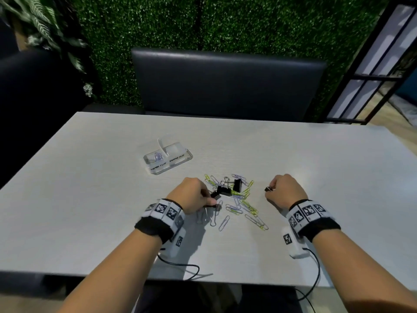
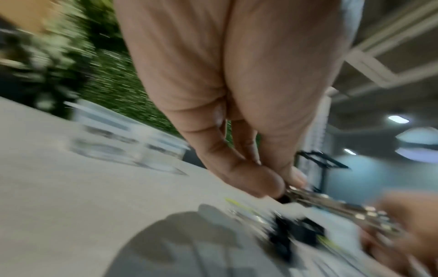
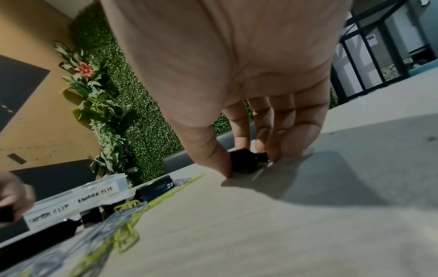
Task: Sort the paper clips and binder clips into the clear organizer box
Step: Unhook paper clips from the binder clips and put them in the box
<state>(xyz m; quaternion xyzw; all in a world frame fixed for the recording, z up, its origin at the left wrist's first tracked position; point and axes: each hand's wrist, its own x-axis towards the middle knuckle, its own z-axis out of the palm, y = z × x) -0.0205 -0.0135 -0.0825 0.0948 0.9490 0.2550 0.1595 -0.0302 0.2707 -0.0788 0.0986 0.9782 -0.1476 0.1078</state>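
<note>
Black binder clips (image 1: 228,189) between hands

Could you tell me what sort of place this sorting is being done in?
Probably a café or lounge seating booth, not an office: a dark padded bench behind the pale table, an artificial green hedge wall with ferns, and a black-framed glass partition to the right.

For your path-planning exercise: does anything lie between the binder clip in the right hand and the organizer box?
Yes. The pile of clips and the left hand lie between the right hand with its binder clip and the organizer box.
</note>
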